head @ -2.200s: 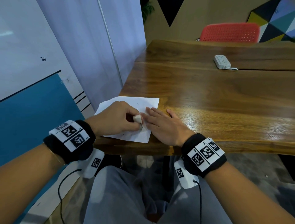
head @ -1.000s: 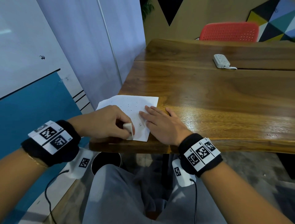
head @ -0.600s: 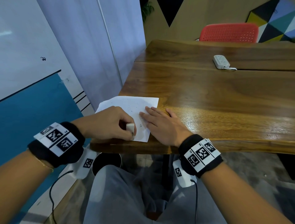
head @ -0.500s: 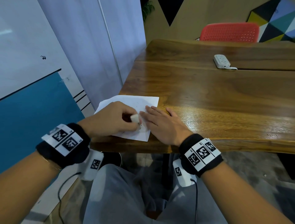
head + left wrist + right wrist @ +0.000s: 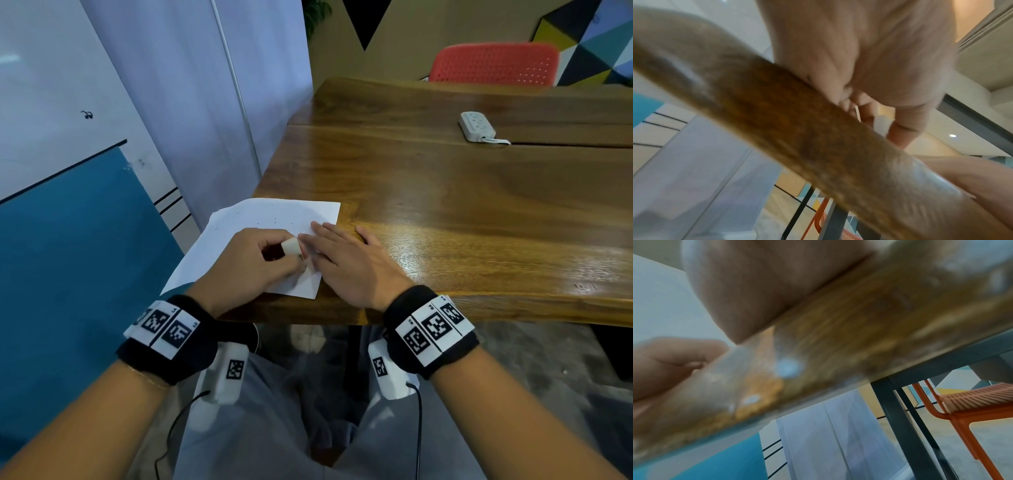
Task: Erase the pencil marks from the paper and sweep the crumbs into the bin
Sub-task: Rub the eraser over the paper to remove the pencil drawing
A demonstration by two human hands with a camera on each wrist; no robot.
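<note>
At the near left corner of the wooden table (image 5: 445, 212), a white sheet of paper (image 5: 219, 246) lies flat with its left part overhanging the table's edge, and both hands work on it. The left hand (image 5: 250, 263) has its fingers curled round a small white eraser (image 5: 290, 246), pinching it so that one pale end sticks up between thumb and forefinger while the lower end, hidden under the knuckles, seems to be pressed to the sheet. The right hand (image 5: 346, 263) lies palm down with straight fingers spread across the paper's right edge and the wood beside it; judging by that pose, it is there to pin the sheet so that rubbing does not drag or crumple it. The eraser sits just beside the right fingertips (image 5: 308, 236), almost touching them, which puts the rubbing close to the held part, where the paper is likely stiffest. Small dark specks, either crumbs or leftover marks, are scattered over the far half of the sheet; which they are is too fine to tell. The erasing step looks to be under way, with sweeping not yet begun. A dark round rim below the table edge, mostly hidden by the left wrist, may be the bin, though that cannot be confirmed. Both wrist views are blurred and show only the table's edge and the hands.
</note>
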